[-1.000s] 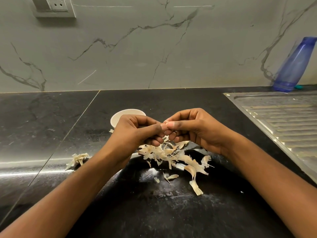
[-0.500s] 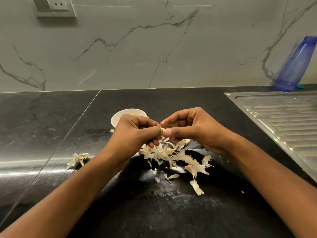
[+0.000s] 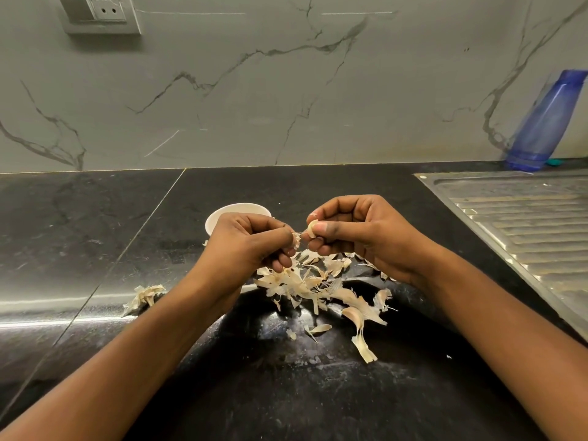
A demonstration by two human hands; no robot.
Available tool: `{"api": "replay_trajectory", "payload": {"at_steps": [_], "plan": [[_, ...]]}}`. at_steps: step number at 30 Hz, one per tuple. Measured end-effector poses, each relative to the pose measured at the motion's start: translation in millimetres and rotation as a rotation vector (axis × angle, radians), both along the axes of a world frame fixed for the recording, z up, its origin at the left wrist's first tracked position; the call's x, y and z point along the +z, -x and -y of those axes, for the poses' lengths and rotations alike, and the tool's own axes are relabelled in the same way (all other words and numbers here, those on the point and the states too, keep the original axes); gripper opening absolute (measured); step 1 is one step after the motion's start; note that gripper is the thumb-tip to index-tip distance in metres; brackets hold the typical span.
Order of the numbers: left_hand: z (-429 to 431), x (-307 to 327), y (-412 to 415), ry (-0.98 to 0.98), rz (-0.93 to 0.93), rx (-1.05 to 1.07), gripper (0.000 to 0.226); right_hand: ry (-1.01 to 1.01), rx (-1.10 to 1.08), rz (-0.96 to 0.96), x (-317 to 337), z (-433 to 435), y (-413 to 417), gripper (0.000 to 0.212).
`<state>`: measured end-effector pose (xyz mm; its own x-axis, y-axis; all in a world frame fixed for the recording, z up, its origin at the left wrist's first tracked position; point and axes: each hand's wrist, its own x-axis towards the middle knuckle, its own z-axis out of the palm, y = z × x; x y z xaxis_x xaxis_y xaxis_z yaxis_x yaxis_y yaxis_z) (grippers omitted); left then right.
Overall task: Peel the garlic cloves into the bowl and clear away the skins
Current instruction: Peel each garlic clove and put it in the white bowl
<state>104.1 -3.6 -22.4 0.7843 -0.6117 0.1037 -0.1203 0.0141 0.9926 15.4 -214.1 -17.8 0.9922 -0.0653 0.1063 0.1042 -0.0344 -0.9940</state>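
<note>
Two bare hands pull a papery skin off a small pale garlic clove (image 3: 312, 229) above a black polished stone counter (image 3: 95, 218).

The right hand (image 3: 359, 237) is curled, pinching the clove between thumb and forefinger. Only the clove's end shows past the thumb, pointing left toward the other hand; how the rest of its long axis runs is hidden. The left hand (image 3: 248, 246), also curled, pinches a thin strip of pale skin (image 3: 296, 238) stretched across to the clove. A round white bowl (image 3: 222, 214) stands just behind the left hand, its inside out of sight. A loose pile of tan garlic skins (image 3: 305, 283) lies under both hands, and a smaller clump of skins (image 3: 144, 296) lies apart to the left. A ridged steel drainboard (image 3: 525, 224) and a translucent blue plastic bottle (image 3: 547, 122) are on the right.
</note>
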Motion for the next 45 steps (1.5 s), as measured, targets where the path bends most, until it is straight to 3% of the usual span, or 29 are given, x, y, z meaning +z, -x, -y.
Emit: {"api": "replay_trajectory", "payload": {"at_steps": [7, 12, 21, 30, 38, 45], "plan": [[-2.1, -0.2, -0.3, -0.017, 0.079, 0.025, 0.001, -0.019, -0.041, 0.004, 0.8, 0.8, -0.2, 0.022], [-2.0, 0.5, 2.6, 0.002, 0.056, -0.027, 0.013, 0.013, -0.051, 0.004, 1.9, 0.9, 0.4, 0.025], [-0.8, -1.3, 4.3, -0.034, 0.121, -0.015, 0.004, 0.143, -0.082, 0.044, 1.2, -3.8, 1.4, 0.016], [1.8, -4.7, 4.4, -0.103, 0.268, 0.022, 0.005, 0.133, -0.080, 0.063, 0.2, -6.3, 1.5, 0.020], [-0.2, -0.8, 1.5, -0.087, 0.266, 0.049, 0.006, 0.064, -0.076, 0.067, -0.1, -4.9, 1.1, 0.024], [-1.3, 1.0, 5.5, -0.064, 0.153, -0.018, 0.006, 0.094, -0.089, 0.078, -0.5, -4.2, 1.2, 0.018]]}}
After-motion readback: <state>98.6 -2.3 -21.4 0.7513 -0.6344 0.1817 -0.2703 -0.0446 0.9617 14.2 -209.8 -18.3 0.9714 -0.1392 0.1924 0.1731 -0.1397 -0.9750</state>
